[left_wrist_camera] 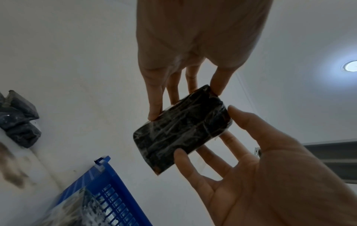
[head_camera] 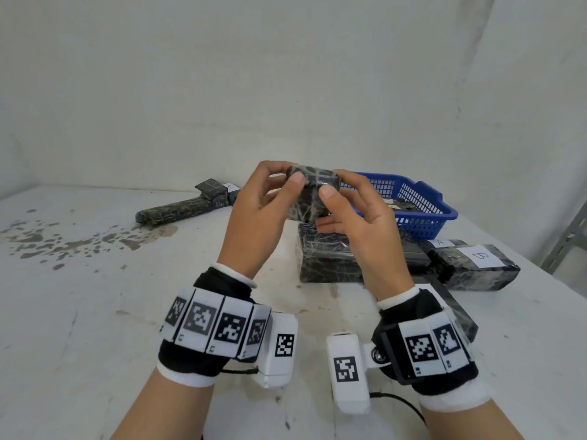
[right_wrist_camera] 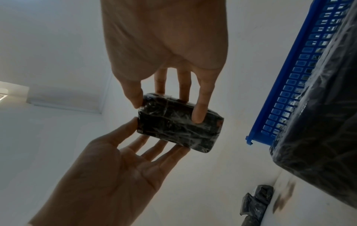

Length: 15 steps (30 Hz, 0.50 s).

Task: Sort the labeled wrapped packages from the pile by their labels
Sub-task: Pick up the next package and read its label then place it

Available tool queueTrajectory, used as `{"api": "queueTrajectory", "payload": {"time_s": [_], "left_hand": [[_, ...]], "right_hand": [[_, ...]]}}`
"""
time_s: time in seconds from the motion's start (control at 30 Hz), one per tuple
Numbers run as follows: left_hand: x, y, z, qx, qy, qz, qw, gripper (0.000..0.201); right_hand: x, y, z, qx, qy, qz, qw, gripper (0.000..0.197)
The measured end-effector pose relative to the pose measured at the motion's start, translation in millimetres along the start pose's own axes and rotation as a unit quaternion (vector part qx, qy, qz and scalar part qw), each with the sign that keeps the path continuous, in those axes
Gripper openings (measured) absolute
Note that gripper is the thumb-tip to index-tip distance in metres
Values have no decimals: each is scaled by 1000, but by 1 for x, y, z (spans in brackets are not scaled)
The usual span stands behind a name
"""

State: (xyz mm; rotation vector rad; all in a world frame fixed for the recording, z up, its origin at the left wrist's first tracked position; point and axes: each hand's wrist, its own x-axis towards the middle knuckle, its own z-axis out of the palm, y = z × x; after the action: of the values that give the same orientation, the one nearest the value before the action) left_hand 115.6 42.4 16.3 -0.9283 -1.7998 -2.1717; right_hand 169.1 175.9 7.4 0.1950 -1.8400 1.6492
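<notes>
While both hands turn it in the air, no label shows on any face the cameras catch.

Package: a small dark block [head_camera: 309, 193] in clear film, raised above the table, about 12 o'clock from the wrists and in front of the basket.

Left hand: the left hand [head_camera: 254, 214] pinches the package's left end, thumb on the near face, fingers behind.

Right hand: the right hand [head_camera: 359, 217] grips the right end, thumb on the near face, fingers spread under and behind it.

Pile: unsorted blocks lie at 2 o'clock from the hands; a large block [head_camera: 327, 258] sits directly below the package, and one marked B [head_camera: 476, 265] lies right of it, with an A label [head_camera: 441, 242] partly seen just behind.

Basket: a blue basket [head_camera: 422, 198] at 1 o'clock already holds at least one wrapped item.

Set aside: a long roll [head_camera: 178, 209] and small packs [head_camera: 211, 192], one with a white label I cannot read, lie at 10 o'clock.

Progress: I judge the sort partly done; several pile pieces remain, and this package awaits a reading of its label before it is placed.
</notes>
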Motion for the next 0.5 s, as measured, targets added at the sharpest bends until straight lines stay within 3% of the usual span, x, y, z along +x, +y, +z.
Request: {"api": "queueTrajectory", "payload": {"time_s": [0.27,0.4,0.5], "left_hand": [[-1,1,2,32,-1,15,999,17],[-2,1,2,26,-16,16,999,20],[-1,2,1,3,-27,-7,1000,16]], "right_hand": [[-1,0,1,-8,-5,-13,1000,29],[0,3,0,-5,3,-28,1000,14],[0,4,-2,-3,-2,-33,999,13]]}}
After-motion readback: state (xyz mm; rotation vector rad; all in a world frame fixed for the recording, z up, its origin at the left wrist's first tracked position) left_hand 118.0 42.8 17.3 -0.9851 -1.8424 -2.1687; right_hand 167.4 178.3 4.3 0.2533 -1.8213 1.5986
